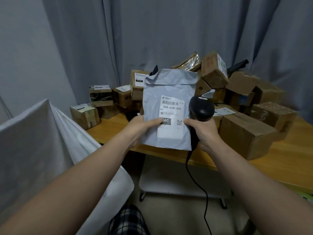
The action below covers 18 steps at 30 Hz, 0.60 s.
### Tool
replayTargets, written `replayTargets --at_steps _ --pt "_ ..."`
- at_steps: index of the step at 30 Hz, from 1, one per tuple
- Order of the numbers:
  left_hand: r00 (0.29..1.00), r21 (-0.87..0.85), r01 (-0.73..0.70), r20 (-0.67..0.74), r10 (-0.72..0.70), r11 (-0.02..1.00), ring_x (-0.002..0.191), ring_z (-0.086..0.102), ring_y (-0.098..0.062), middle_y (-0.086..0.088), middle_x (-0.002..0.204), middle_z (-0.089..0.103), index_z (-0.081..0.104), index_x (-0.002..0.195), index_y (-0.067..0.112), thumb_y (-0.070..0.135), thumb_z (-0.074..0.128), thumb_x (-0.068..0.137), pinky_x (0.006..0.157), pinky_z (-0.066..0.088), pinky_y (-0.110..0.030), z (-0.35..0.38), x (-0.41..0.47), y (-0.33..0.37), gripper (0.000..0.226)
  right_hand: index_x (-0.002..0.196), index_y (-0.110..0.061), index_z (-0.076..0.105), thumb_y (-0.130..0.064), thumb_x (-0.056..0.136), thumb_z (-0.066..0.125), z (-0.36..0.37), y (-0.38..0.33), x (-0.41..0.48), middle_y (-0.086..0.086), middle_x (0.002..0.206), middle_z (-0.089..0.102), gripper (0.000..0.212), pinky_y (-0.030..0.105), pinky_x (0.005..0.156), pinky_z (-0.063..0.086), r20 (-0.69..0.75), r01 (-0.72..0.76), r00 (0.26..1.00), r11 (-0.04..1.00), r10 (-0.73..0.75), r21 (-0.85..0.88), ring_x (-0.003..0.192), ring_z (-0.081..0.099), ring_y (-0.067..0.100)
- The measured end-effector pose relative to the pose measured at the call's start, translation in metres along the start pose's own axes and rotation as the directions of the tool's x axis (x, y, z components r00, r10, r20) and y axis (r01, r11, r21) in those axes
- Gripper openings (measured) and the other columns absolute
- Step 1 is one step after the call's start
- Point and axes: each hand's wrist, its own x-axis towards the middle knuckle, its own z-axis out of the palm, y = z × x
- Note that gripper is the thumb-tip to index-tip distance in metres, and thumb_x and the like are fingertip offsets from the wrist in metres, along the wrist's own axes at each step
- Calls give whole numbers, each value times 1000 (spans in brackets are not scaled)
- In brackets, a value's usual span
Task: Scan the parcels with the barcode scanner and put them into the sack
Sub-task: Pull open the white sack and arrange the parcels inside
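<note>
Scanning judged underway: mailer [169, 87] pinched by left hand [144, 127], scanner [201, 107] gripped by right hand [205, 132]; barcode [170, 103] to be targeted next.

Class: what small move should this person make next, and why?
Probably turn the black handheld barcode scanner, gripped by the right hand, onto the white label's barcode; the left hand holds the grey plastic mailer label showing, scanner beside it.

Mailer label [171, 116] reads "060-06B-A05" and "060".
</note>
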Motion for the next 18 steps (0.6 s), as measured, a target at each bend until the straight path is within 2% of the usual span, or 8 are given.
replayTargets --at_steps 2,5,7,9,13,16,18 --pt "993 -21 -50 -108 48 999 75 71 -13 1 89 73 68 105 9 12 75 81 56 54 -21 11 0 -8 24 98 -14 66 2 79 73 4 1 -2 6 101 70 26 36 84 55 16 17 1000 999 -17 -34 98 67 23" --pt "966 -101 -126 -240 98 987 73 68 -10 3 87 71 67 99 11 8 75 81 55 53 -18 15 4 -11 20 111 -16 64 -15 79 78 5 4 -9 -4 103 68 35 31 87 52 -18 127 991 974 -133 -188 100 63 13" --pt "952 -167 -164 -286 111 972 71 68 -9 1 87 70 67 96 11 5 75 80 55 53 -18 11 7 -12 18 102 -18 67 -21 79 78 4 3 -18 -8 90 67 26 27 81 51 20 193 981 944 -195 -267 90 62 9" --pt "941 -176 -187 -315 124 967 66 68 -6 3 83 70 66 90 13 4 74 81 54 53 -17 8 7 -14 15 84 -21 68 -24 80 77 6 5 -29 -4 72 66 10 37 73 54 123 223 973 932 -196 -286 74 64 15" --pt "933 -230 -218 -333 133 949 65 69 -6 -2 86 70 67 96 8 3 73 81 57 54 -19 9 8 -20 17 67 -4 64 -20 84 74 15 14 -43 7 53 58 25 39 53 51 166 277 957 919 -238 -280 47 58 20" --pt "930 -227 -215 -343 129 950 69 68 -8 -2 89 70 66 99 8 4 74 81 59 55 -19 9 10 -26 20 67 2 63 -22 84 74 17 18 -45 11 52 59 31 45 53 53 152 283 957 910 -247 -302 46 59 23" --pt "931 -218 -213 -342 130 952 72 68 -9 -3 90 70 66 100 7 5 74 81 59 55 -19 8 11 -27 21 66 -3 65 -23 84 74 15 19 -44 10 52 59 28 45 54 54 169 291 954 901 -248 -321 46 60 23"
